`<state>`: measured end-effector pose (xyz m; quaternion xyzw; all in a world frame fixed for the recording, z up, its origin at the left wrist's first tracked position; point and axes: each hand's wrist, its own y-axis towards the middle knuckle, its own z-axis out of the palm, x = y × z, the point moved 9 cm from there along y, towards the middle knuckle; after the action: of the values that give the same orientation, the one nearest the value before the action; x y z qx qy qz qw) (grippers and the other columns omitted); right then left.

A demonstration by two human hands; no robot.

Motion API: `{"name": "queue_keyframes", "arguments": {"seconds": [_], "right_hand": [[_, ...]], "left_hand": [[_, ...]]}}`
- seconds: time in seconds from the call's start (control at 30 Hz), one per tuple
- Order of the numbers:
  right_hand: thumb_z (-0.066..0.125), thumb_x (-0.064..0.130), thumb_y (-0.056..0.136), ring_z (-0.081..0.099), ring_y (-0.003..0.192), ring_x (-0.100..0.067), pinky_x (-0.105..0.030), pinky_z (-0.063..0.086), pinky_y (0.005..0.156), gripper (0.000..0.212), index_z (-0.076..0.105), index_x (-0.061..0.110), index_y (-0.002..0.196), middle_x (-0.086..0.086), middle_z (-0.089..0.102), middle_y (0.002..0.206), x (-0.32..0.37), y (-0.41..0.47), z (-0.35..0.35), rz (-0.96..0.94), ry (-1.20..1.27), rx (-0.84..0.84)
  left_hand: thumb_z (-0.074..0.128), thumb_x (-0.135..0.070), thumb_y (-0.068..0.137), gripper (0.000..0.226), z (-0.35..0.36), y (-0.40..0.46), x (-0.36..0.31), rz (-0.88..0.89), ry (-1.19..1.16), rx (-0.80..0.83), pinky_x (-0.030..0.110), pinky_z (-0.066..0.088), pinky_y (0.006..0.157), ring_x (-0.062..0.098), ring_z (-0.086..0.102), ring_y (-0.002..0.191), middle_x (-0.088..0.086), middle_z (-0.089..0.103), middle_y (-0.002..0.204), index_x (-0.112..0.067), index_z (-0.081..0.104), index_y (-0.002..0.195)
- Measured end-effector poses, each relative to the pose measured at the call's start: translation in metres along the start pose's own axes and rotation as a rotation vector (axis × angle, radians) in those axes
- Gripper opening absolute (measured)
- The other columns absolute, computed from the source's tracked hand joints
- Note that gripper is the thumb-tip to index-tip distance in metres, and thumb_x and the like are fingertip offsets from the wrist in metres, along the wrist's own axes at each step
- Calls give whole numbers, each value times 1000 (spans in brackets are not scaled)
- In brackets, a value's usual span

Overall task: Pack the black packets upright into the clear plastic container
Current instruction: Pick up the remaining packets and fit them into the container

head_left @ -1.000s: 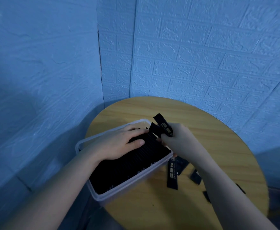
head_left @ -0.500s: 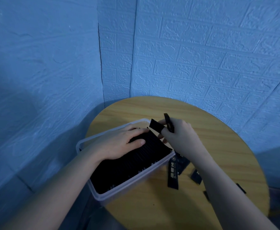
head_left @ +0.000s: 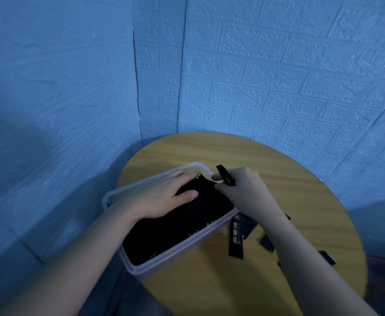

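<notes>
Black packets (head_left: 182,224) filling clear plastic container (head_left: 178,254) at centre frame, upright. We are pressing row with flat left hand (head_left: 162,197); right hand (head_left: 244,190) pinching one packet (head_left: 225,175) near far end. Several loose packets (head_left: 236,239) remaining on table (head_left: 301,179), lower right.

Black packets (head_left: 182,226), clear container (head_left: 175,258), blue brick-patterned wall (head_left: 278,76).

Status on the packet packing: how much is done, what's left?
Mostly done: the clear container holds a dense row of upright packets, steadied by the left hand. In hand: the right hand pinches one packet at the far end. Left: several loose packets on the table.
</notes>
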<state>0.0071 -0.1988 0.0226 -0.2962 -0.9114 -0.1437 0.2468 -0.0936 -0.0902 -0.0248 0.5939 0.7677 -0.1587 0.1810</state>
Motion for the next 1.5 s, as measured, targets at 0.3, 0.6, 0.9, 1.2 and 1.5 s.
{"name": "queue_keyframes", "arguments": {"seconds": [0.3, 0.6, 0.9, 1.2, 1.5], "right_hand": [[65, 26, 89, 64, 66, -18, -28, 44, 51, 14, 76, 24, 97, 3, 67, 68, -5, -1, 2, 38, 49, -70], [56, 31, 95, 55, 57, -13, -21, 36, 46, 22, 74, 19, 96, 2, 64, 67, 1, -3, 7, -16, 8, -8], [62, 23, 93, 63, 91, -13, -36, 52, 81, 14, 74, 22, 98, 8, 68, 95, -19, -20, -16, 23, 137, -76], [67, 20, 88, 64, 80, -6, -35, 55, 75, 10, 74, 27, 86, 15, 69, 83, -17, -18, -5, 44, 159, -79], [63, 32, 92, 59, 63, -14, -32, 50, 61, 15, 74, 23, 95, 9, 69, 79, -12, -21, 1, -45, 71, -24]], "left_hand": [[34, -46, 102, 49, 1, 2, -7, 2, 28, 68, 26, 33, 106, 9, 38, 133, -11, 32, 147, -52, 17, 148], [35, -47, 102, 46, -1, 17, -11, -43, 73, 24, 35, 36, 105, 13, 40, 131, -6, 39, 139, -47, 30, 148], [32, -55, 99, 47, 1, 13, -6, -55, 64, 11, 39, 42, 100, 11, 45, 125, -10, 38, 137, -48, 33, 145], [33, -56, 99, 46, -1, 12, -6, -25, 40, -7, 38, 42, 101, 6, 41, 130, -20, 29, 147, -50, 32, 144], [35, -53, 100, 37, 1, 12, -5, -18, -10, 11, 37, 38, 105, 7, 41, 130, -14, 33, 146, -56, 42, 136]]}}
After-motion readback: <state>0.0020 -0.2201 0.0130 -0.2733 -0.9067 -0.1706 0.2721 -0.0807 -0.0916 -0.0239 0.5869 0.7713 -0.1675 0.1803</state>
